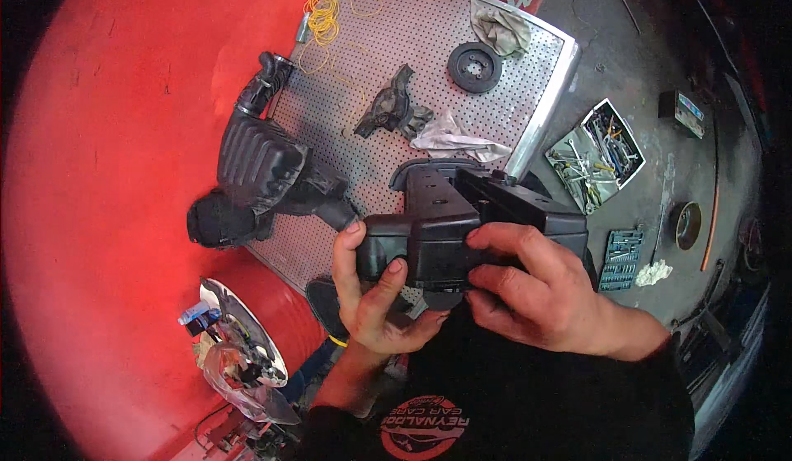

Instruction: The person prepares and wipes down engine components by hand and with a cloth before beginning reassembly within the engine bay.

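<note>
A bulky black plastic housing point(445, 230) with slots along its top is held close to my body, over the near side of a perforated metal table point(326, 106). My left hand point(375, 288) grips its left end with fingers pressed on its face. My right hand point(528, 288) wraps round the right part, fingertips against the front face and underside. Left of the housing lies a black ribbed intake part with a hose point(257, 160). Beyond it on the table are a black molded cover point(388, 106), a round pulley point(474, 68) and two rags point(458, 143).
A red wall point(115, 156) borders the left. Yellow cord point(323, 20) lies on the table's far end. Red drums point(285, 296) stand below and beyond it, one beside a cluttered pan point(260, 337). An open toolbox point(594, 156), socket case point(620, 259) and metal ring point(686, 226) lie on the floor.
</note>
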`<state>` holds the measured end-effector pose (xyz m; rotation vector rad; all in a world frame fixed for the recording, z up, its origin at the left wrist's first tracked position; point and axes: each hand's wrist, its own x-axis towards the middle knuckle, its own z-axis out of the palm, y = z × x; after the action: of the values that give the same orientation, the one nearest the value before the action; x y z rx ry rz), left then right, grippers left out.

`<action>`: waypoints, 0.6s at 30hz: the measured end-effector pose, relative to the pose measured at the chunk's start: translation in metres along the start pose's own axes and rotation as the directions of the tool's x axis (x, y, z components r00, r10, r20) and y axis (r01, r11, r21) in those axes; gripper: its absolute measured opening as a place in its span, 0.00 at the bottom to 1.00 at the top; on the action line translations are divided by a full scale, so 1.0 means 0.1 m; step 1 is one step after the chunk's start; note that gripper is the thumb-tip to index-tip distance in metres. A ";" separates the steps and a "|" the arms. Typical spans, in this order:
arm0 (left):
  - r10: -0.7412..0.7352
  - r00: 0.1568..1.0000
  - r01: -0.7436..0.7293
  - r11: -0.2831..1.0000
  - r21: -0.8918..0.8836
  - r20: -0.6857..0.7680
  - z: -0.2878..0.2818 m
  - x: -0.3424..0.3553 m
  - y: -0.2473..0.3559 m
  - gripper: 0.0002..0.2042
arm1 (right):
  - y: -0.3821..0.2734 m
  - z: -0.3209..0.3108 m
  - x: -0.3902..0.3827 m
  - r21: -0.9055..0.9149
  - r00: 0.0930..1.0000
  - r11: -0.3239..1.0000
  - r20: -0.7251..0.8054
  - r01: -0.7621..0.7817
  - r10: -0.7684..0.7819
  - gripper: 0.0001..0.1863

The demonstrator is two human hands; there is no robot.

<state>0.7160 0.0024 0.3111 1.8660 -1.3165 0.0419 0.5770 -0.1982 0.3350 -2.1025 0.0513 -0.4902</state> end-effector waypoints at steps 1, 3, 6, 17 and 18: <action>0.010 1.000 -0.010 1.000 0.006 -0.006 0.01 0.00 0.00 0.35 | 0.00 0.00 0.00 -0.026 1.000 1.000 -0.014 0.014 -0.014 0.14; -0.004 1.000 0.004 1.000 0.020 -0.011 0.02 0.00 0.02 0.35 | 0.01 0.01 0.00 -0.073 0.997 0.996 -0.049 0.053 -0.057 0.15; -0.011 1.000 0.011 0.999 0.037 -0.015 0.04 0.04 0.06 0.34 | 0.02 0.01 0.00 -0.091 0.994 0.993 -0.074 0.070 -0.077 0.15; 0.023 0.998 -0.019 0.998 0.063 -0.065 0.13 0.07 0.03 0.33 | 0.08 0.06 0.03 -0.136 0.983 0.981 -0.098 0.140 -0.154 0.14; 0.024 0.998 -0.020 0.998 0.068 -0.066 0.13 0.06 0.03 0.33 | 0.07 0.05 0.01 -0.126 0.986 0.984 -0.094 0.123 -0.135 0.14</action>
<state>0.7112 -0.0111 0.3072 1.8899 -1.3039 0.1607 0.5813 -0.1983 0.3269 -2.2061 0.0035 -0.6884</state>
